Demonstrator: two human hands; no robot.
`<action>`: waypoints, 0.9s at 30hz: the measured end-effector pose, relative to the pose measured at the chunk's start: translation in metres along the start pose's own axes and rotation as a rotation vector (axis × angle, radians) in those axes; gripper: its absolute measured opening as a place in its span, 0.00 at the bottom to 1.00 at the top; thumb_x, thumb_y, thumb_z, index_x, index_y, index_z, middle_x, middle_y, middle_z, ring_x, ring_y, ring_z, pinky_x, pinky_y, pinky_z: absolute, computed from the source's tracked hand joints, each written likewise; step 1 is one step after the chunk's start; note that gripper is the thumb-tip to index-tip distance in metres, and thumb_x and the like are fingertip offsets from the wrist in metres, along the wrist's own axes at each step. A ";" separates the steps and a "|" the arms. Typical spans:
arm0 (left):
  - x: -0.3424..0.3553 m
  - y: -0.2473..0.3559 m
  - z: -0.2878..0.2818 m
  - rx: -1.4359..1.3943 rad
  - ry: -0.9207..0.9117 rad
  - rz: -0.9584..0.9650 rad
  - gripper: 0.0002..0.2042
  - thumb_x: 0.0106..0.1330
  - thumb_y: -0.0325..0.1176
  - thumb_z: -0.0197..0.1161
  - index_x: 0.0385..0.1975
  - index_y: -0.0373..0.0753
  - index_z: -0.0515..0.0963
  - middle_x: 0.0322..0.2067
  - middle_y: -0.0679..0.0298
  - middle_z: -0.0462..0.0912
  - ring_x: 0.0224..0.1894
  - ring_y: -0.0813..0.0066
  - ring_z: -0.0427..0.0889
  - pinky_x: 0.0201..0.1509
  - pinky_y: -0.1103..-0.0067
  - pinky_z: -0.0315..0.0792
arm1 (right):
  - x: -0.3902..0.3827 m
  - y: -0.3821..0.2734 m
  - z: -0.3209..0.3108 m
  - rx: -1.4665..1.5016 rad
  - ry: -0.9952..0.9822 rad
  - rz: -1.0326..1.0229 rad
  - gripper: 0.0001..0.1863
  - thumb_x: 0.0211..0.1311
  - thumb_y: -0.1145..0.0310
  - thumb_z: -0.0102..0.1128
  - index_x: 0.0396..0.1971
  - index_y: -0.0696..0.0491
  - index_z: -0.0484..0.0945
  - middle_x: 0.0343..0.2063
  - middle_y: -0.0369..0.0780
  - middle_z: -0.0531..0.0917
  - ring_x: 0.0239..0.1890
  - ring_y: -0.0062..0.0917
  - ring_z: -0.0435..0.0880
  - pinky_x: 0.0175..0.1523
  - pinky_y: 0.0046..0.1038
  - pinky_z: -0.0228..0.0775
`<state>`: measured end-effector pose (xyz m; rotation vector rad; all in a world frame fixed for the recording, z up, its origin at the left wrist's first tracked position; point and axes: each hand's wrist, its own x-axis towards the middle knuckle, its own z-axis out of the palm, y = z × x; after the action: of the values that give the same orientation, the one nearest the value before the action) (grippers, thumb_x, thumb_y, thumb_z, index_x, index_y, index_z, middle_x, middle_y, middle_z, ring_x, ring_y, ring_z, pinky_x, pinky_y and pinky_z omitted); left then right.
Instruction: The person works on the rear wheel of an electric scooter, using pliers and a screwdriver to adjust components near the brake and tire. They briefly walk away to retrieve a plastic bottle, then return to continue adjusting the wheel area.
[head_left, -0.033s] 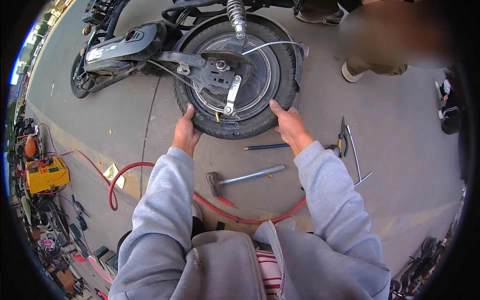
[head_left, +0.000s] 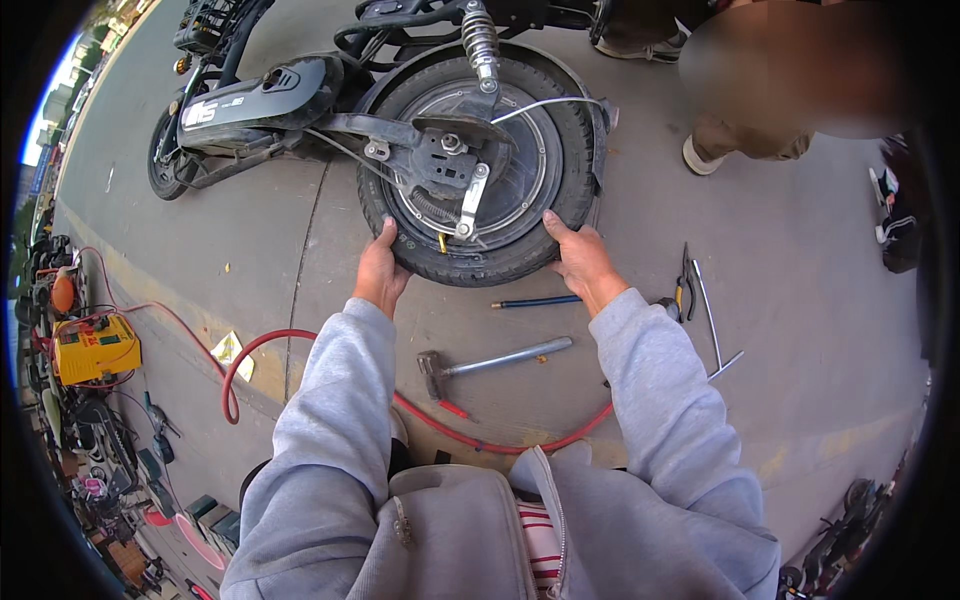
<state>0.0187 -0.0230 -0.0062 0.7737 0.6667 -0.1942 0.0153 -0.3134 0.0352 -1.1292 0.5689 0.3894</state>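
Both my hands grip the near rim of a black tyre (head_left: 470, 268) on a scooter's rear wheel, thumbs on top and fingers curled underneath, out of sight. My left hand (head_left: 382, 270) is at the tyre's left side, and my right hand (head_left: 585, 262) at its right. A yellow-tipped valve (head_left: 442, 242) shows between them. Across the hub lies a silver brake lever arm (head_left: 472, 200), beside the axle nut (head_left: 452, 145). The spring shock absorber (head_left: 480, 45) rises from the far side. The scooter (head_left: 260, 97) stretches off to the left.
Below the wheel lie a hammer (head_left: 500, 360), a blue-black rod (head_left: 535, 301) and a red hose (head_left: 480, 445). Pliers (head_left: 688, 285) and a T-shaped wrench (head_left: 712, 320) are to the right. A yellow machine (head_left: 95, 348) stands at left. Another person's shoe (head_left: 703, 155) is at upper right.
The whole scene sits slightly lower and farther right in the picture. My hands keep the same grip on the tyre.
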 end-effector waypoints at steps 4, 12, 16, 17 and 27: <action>0.002 -0.001 0.000 -0.006 0.001 0.014 0.21 0.77 0.43 0.47 0.60 0.33 0.66 0.59 0.55 0.75 0.60 0.59 0.75 0.66 0.56 0.67 | 0.002 -0.005 0.001 0.030 -0.040 0.006 0.31 0.67 0.59 0.62 0.58 0.66 0.63 0.59 0.52 0.72 0.61 0.42 0.73 0.66 0.54 0.59; -0.019 -0.001 0.012 0.397 0.194 0.042 0.31 0.70 0.49 0.58 0.65 0.33 0.60 0.60 0.51 0.72 0.61 0.53 0.73 0.66 0.51 0.64 | 0.000 -0.011 -0.005 -0.014 -0.048 -0.044 0.36 0.66 0.57 0.64 0.60 0.70 0.60 0.61 0.54 0.69 0.64 0.44 0.69 0.67 0.58 0.55; -0.038 0.024 0.021 1.505 0.464 0.495 0.42 0.61 0.52 0.67 0.68 0.33 0.57 0.63 0.45 0.66 0.68 0.50 0.63 0.68 0.57 0.62 | -0.019 -0.013 -0.012 -0.278 0.120 0.029 0.40 0.65 0.47 0.62 0.61 0.66 0.62 0.62 0.53 0.69 0.63 0.45 0.71 0.63 0.54 0.64; -0.042 0.034 0.016 1.748 0.308 0.814 0.42 0.58 0.54 0.67 0.67 0.34 0.59 0.64 0.47 0.66 0.69 0.53 0.63 0.69 0.60 0.60 | -0.029 -0.012 -0.020 -0.363 0.161 -0.021 0.39 0.65 0.44 0.59 0.59 0.64 0.64 0.56 0.49 0.73 0.56 0.38 0.76 0.55 0.42 0.74; -0.025 0.069 -0.001 2.306 -0.800 1.271 0.40 0.43 0.43 0.77 0.58 0.34 0.68 0.57 0.58 0.71 0.66 0.61 0.65 0.74 0.66 0.55 | -0.112 -0.014 -0.032 -0.864 0.169 -0.090 0.26 0.61 0.61 0.66 0.53 0.61 0.71 0.43 0.42 0.78 0.45 0.29 0.79 0.47 0.31 0.73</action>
<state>0.0260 0.0244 0.0494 2.8423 -1.3529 0.0247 -0.0728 -0.3494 0.1031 -2.0248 0.4998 0.4789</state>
